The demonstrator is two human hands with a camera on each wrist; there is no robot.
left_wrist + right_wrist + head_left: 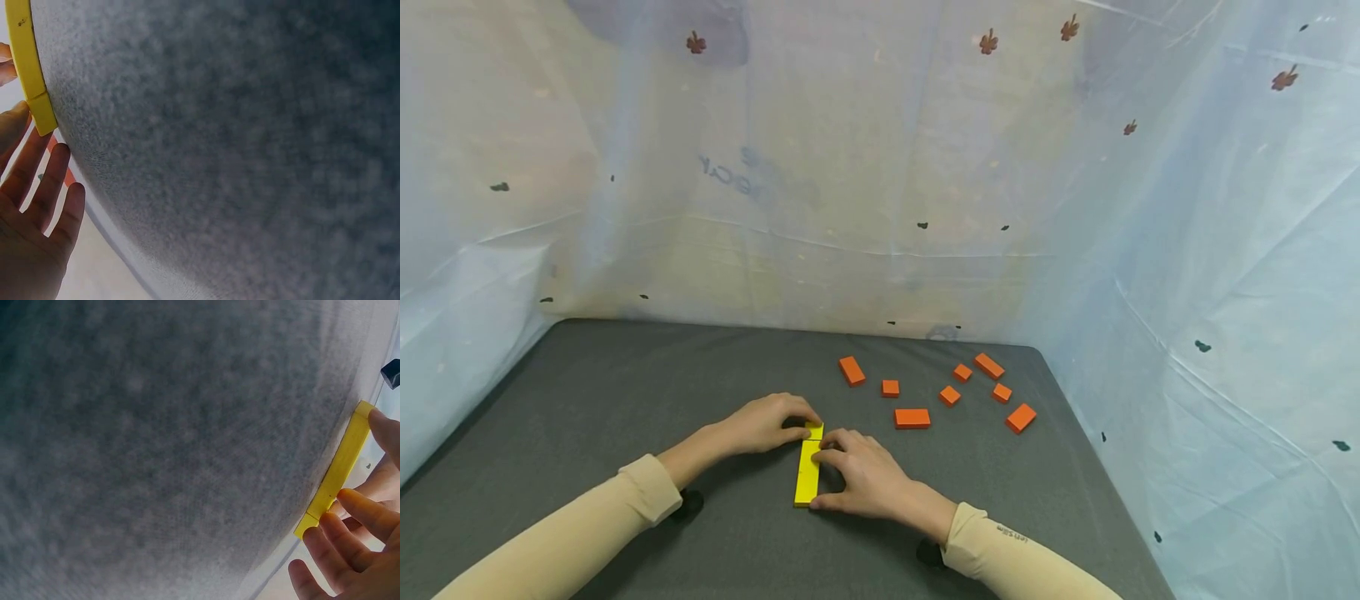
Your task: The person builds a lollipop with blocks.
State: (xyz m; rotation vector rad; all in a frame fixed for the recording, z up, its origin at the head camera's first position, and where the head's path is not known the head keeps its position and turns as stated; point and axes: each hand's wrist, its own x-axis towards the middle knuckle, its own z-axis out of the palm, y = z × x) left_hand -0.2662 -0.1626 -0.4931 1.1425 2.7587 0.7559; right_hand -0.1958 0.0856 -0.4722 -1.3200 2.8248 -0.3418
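Table (647, 375) free left rear; yellow blocks (806, 479) obstruct centre, orange blocks (912, 418) right rear.

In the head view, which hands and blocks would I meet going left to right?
Left hand, long yellow block, right hand, long orange block near the far right corner, rightmost orange block.
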